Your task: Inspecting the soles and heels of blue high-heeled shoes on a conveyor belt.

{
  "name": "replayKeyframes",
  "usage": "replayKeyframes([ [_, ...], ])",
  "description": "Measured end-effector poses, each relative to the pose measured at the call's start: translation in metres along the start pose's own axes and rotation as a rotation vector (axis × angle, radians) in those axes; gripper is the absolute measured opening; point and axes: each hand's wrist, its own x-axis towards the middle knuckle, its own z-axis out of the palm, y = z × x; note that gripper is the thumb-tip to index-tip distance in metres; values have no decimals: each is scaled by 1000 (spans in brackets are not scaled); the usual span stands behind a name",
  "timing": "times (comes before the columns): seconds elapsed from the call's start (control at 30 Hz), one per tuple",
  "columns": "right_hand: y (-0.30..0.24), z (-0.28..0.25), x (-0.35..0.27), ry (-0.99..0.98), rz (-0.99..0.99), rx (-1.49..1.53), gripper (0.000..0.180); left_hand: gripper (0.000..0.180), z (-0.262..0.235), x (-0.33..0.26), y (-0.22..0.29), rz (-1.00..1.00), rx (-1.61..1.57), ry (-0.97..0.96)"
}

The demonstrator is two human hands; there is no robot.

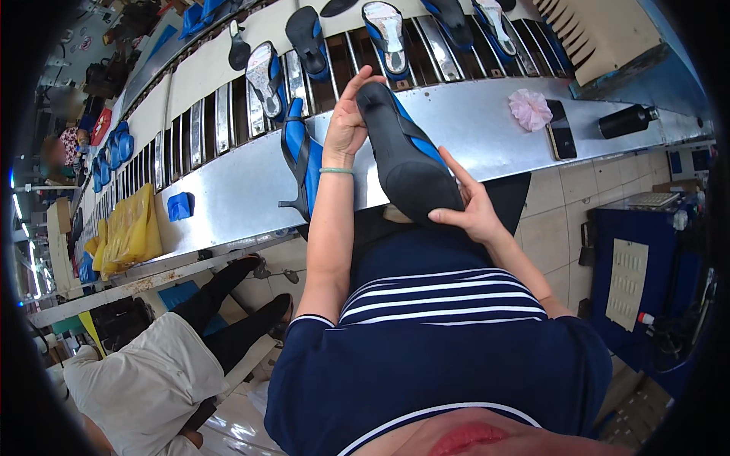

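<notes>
The step in hand looks like turning over and checking one black-and-blue heeled shoe (411, 163), held sole up over the near edge of the metal tabletop (243, 182), with the left hand (347, 129) at its heel end and the right hand (477, 214) grasping the toe, thumb on the sole. The right grip is closed on the shoe, while how firmly the left one holds is hard to tell; any next move calls for steady support at both ends, clear of the second shoe (310, 171) beside the left forearm.
</notes>
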Motion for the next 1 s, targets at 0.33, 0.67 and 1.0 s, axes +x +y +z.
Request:
replayKeyframes([
  [0.33, -8, -20, 14, -17, -88, -139, 99, 85, 1, 10, 10, 108, 34, -38],
  [0.67, -5, -20, 16, -45, -115, -167, 100, 94, -2, 18, 16, 182, 45, -134],
  [1.0, -3, -12, 12, -66, -195, -391, 97, 94, -12, 25, 3, 310, -70, -159],
])
